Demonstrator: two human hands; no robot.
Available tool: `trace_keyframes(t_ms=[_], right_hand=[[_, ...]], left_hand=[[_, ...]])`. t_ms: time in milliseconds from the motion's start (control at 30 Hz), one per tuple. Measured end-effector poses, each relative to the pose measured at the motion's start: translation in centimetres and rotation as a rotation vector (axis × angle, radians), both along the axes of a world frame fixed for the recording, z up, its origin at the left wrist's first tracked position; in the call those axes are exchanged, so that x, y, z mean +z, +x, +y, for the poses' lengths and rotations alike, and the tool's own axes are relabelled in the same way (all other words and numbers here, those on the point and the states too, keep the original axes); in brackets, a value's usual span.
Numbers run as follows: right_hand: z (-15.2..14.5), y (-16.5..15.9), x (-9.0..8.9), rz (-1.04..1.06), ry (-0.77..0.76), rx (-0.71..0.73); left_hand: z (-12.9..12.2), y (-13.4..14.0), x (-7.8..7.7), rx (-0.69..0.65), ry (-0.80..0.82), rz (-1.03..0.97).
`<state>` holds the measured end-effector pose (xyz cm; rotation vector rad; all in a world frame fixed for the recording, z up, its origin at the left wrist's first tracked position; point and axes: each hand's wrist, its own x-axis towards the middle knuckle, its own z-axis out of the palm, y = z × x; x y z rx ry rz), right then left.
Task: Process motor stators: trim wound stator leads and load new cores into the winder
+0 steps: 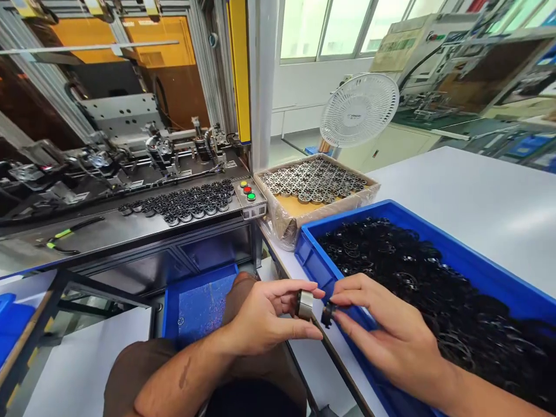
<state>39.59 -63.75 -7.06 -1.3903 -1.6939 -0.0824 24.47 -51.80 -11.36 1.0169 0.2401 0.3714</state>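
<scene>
My left hand (269,313) grips a short silver metal ring (306,304) with a dark edge, held on its side between thumb and fingers. Just to its right, my right hand (382,327) pinches a small black plastic part (328,314) by its rim. A narrow gap separates the two pieces, which face each other. Beside and behind my right hand stands a blue bin (313,246) heaped with black plastic parts (399,260), round and spoked where their shape shows.
A plastic-lined carton (278,214) holds rows of metal rings. More assembled-looking rings (191,200) cover the machine ledge, near a control box (252,200) with coloured buttons and green-handled pliers (65,234). A white fan (358,110) stands behind. A blue tray (197,307) lies below.
</scene>
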Motion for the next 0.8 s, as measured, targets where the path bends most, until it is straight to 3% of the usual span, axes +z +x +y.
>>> trace_keyframes(t_ms=[133, 300, 533, 800], right_hand=[[-0.6, -0.2, 0.1, 0.006, 0.005, 0.004], [-1.1, -0.1, 0.2, -0.036, -0.025, 0.056], [-1.1, 0.3, -0.3, -0.152, 0.029, 0.028], [-1.3, 0.0, -0.4, -0.227, 0.079, 0.051]], left_hand=[[-1.1, 0.6, -0.3, -0.025, -0.021, 0.028], [-1.6, 0.6, -0.7, 0.120, 0.140, -0.021], [-1.3, 0.4, -0.8, 0.182, 0.223, -0.054], [-1.0, 0.2, -1.1, 0.087, 0.159, -0.069]])
